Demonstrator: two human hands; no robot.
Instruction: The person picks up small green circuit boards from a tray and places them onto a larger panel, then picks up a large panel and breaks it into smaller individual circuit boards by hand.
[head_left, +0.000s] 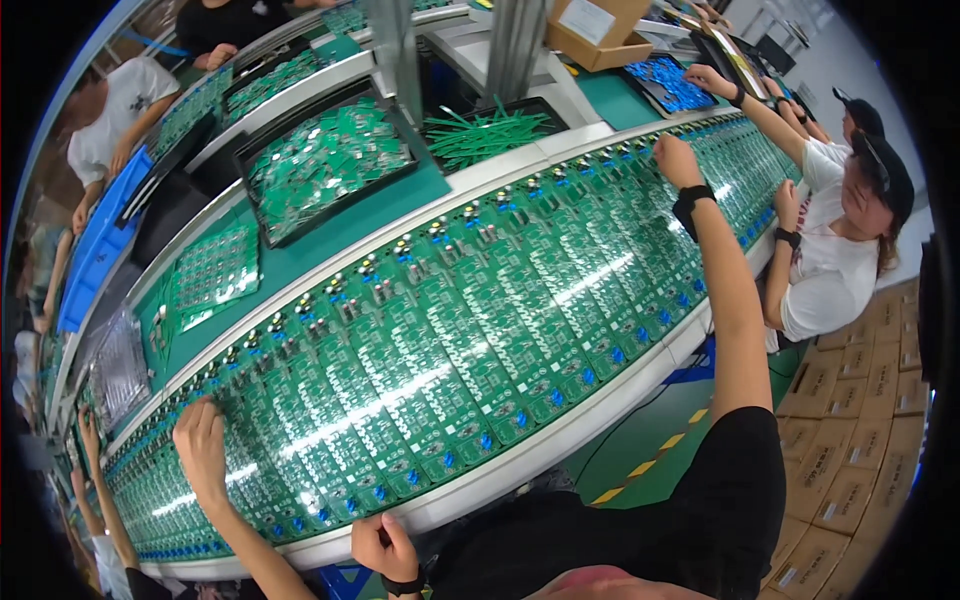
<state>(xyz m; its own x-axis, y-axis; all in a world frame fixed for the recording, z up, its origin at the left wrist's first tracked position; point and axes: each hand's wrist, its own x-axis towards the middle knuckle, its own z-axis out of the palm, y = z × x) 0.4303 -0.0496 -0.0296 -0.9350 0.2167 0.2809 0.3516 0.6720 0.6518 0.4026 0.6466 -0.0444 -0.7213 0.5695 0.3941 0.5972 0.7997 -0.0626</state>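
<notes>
A long row of green circuit boards (440,340) lies side by side on a curved white-edged line in front of me, with small blue parts along the near ends and blue, black and yellow parts along the far ends. My right hand (677,160), with a black wristband, reaches over the far edge of the row at the right; its fingers are closed and anything in them is hidden. Close to my body, by the near edge, my left hand (384,545) is curled with the thumb against the fingers. Whatever it holds cannot be made out.
Behind the row stand a black tray of small green boards (330,160), a tray of green strips (485,135), a board panel (213,268) and a tray of blue parts (668,84). Another person's fist (200,440) hovers at left. Co-workers stand right; stacked cartons (850,440) are behind.
</notes>
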